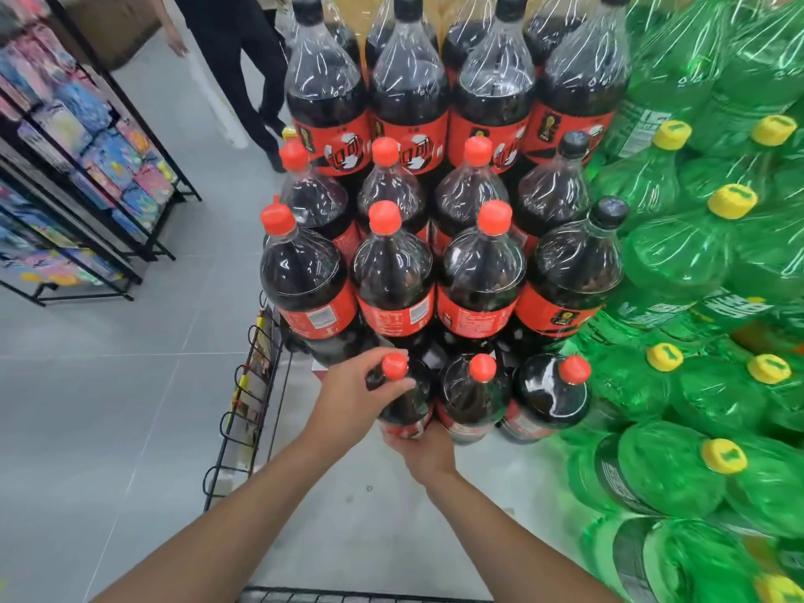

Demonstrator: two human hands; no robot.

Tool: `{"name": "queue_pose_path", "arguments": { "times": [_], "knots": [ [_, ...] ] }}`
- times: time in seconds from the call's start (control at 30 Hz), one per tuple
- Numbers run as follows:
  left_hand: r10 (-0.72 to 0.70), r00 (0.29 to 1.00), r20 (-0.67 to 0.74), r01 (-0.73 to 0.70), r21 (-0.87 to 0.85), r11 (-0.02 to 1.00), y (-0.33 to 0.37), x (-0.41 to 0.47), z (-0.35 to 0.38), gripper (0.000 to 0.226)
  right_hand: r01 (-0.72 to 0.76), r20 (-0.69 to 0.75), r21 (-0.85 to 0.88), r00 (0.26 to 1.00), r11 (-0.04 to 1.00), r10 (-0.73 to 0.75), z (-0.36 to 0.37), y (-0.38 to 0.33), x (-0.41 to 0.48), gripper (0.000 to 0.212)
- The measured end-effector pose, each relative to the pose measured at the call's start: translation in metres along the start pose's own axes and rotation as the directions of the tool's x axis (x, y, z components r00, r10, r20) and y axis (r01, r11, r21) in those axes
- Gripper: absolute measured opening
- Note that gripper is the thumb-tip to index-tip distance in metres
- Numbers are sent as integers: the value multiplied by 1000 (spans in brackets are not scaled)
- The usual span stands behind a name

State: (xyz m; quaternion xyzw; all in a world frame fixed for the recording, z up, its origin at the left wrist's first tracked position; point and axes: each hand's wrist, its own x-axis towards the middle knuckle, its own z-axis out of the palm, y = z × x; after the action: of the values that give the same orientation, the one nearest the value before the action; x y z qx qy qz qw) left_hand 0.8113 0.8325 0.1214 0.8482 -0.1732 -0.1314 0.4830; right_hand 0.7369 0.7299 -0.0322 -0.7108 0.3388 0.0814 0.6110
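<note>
Bottle (pixel 407 400) is the leftmost of the low front row, at the foot of the cola stack (pixel 393 272). It stands just beside two more red-cap bottles (pixel 472 398) on its right.

Grip: left hand (pixel 348 396) is clamped round the neck, thumb and fingers closing just under the cap (pixel 394 366). Right hand (pixel 420 446) holds the label end from below. Its fingers are hidden behind the bottle, but it reads as a firm hold, not a flat push.

The bottle's base is out of sight, so I can't tell whether it's seated on the floor (pixel 130 385) or off it.

Progress, my read:
- The two tiers behind look full and squared up; the top one is shrink-wrapped.
- The front row has three bottles counting this one, and the tier behind runs four wide (so probably one slot to go).
- This bottle isn't released, since both hands are on it. What's left: seat it, line it up with its neighbours, let go.

Around it:
- Green bottles (pixel 678 254) are stacked tight against the cola on the right.
- A wire rack (pixel 243 398) stands near on the left.
- A shelf (pixel 87 145) of coloured packs sits further left.
- A person (pixel 243 58) in dark trousers stands in the aisle beyond, well apart.
</note>
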Motion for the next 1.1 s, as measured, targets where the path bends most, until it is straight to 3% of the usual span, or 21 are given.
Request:
{"name": "queue_pose_path", "arguments": {
  "times": [0.13, 0.27, 0.37, 0.57, 0.67, 0.8, 0.9, 1.1],
  "knots": [
    [0, 1000, 20, -1, 19, 1000, -2, 1, -1, 39, -18, 58, -42, 998, 999, 21, -6, -7, -7, 47],
    [20, 999, 42, -22, 39, 999, -1, 2, -4, 38, -11, 112, -72, 994, 997, 19, -16, -13, -12, 55],
    [19, 997, 72, -22, 48, 999, 0, 2, -7, 38, 62, 69, -48, 996, 997, -59, -16, -9, -12, 59],
    [89, 990, 112, -101, 105, 989, 15, 1, -18, 53, 18, 88, -136, 996, 991, -6, -48, -28, -50, 60],
    [181, 976, 119, -197, 144, 970, 25, -8, -26, 58, 56, 32, -314, 998, 948, -48, -66, -30, -71, 67],
    [355, 925, 138, -380, 270, 885, 42, -31, -36, 60, 144, -108, -529, 966, 837, -234, -100, -44, -121, 43],
    [467, 868, 169, -497, 307, 812, 58, -54, -37, 63, 133, -238, -665, 895, 735, -377, -128, -52, -163, 60],
    [584, 726, 363, -669, 175, 723, 94, -113, -5, 63, -60, -504, -694, 753, 718, -423, -177, -54, -270, 84]
  ]
}}
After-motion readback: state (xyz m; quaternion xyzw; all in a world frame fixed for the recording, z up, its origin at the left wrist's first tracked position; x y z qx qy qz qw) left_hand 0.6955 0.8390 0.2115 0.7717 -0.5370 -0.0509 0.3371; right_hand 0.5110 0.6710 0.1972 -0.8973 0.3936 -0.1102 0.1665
